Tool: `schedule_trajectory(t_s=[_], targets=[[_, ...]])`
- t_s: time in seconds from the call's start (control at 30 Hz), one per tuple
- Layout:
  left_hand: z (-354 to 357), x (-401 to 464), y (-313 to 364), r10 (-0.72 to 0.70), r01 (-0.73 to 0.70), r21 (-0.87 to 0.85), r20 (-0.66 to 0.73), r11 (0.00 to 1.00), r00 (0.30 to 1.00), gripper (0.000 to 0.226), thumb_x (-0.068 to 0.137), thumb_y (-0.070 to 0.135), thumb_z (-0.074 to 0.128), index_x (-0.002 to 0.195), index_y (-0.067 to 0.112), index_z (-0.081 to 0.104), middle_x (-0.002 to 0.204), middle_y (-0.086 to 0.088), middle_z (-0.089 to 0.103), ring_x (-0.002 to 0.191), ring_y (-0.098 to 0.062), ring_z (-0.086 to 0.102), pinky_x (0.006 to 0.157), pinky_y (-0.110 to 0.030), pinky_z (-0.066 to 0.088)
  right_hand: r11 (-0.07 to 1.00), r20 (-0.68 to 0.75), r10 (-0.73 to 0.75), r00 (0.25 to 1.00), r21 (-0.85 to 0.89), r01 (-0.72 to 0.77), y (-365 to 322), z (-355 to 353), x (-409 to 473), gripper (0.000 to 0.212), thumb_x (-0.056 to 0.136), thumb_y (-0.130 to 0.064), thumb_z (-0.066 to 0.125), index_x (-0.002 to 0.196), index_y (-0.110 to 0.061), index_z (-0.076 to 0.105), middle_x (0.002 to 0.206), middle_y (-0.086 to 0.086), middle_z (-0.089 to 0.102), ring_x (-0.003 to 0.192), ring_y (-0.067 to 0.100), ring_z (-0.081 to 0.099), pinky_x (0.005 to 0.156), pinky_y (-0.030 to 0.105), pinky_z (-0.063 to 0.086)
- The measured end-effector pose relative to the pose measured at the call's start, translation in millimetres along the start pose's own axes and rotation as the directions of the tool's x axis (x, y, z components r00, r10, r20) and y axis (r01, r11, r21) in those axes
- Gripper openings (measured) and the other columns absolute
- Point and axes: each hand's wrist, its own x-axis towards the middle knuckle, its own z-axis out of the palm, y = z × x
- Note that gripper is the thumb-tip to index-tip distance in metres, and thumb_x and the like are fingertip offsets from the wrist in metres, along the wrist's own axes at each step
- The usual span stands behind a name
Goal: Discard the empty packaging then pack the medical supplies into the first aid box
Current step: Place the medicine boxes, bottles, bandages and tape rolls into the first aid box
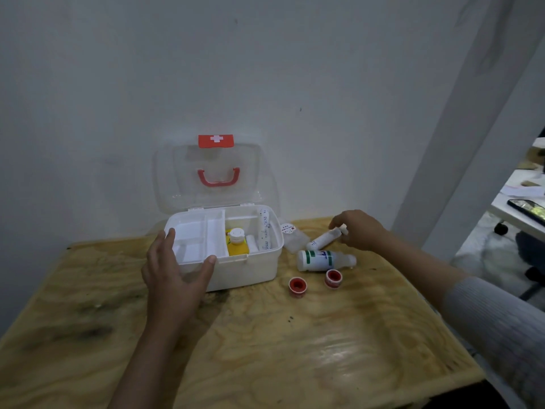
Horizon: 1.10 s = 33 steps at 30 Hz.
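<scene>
Now, target: white tube (323, 238), lying on the surface near its far right edge, just right of the first aid box (250, 268).
Long axis: runs from near-left up to far-right, its far end at the right hand (358, 230).
Right grip: fingers curled at the tube's far end; I cannot tell if they have clenched on it.
Left grip: left hand (174, 274) released, spread against the box's near-left corner.
Nearer hand: right.
Way to box: leftward, into the open compartment beside the yellow bottle (236, 245).
Waiting: white bottle (323, 260), two red tape rolls (298, 286).
</scene>
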Motion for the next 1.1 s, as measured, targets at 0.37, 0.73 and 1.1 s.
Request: schedule_trajectory(t_s=[0.37,0.73,1.1], targets=[[1.2,0.0,0.0,0.001,-0.001,0.018,-0.017,1.0,1.0,0.083,0.076,0.044,0.068,0.144,0.03,0.022,0.153,0.003,0.019,0.136,-0.025,0.018,0.108,-0.052,0.028,0.988,-0.08,-0.095,0.992,-0.132,0.084,2.6,16.5,8.0,0.02,0.083,-0.022,0.063,0.102,-0.026,0.069,0.102,0.005,0.064,0.096,0.022,0.053,0.073,0.032,0.042],[0.5,0.4,-0.5,0.007,-0.007,0.013,0.0,1.0,1.0,0.085,0.076,0.048,0.067,0.144,0.032,0.019,0.154,0.004,0.017,0.136,-0.025,0.019,0.105,-0.05,0.03,0.941,-0.37,-0.244,0.896,0.135,0.312,-32.8,-78.7,-6.5,0.021,0.077,-0.01,0.072,0.098,-0.015,0.073,0.093,0.012,0.069,0.079,0.023,0.063,0.075,0.038,0.053],[-4.5,-1.3,5.8,-0.002,0.002,0.009,0.024,1.0,1.0,0.086,0.075,0.054,0.063,0.145,0.033,0.017,0.154,0.005,0.016,0.136,-0.024,0.019,0.104,-0.045,0.032,0.807,-0.2,-0.558,0.805,0.094,0.583,-190.5,-93.6,32.0,0.026,0.076,-0.006,0.071,0.099,-0.016,0.073,0.099,0.012,0.066,0.086,0.023,0.061,0.078,0.031,0.049]])
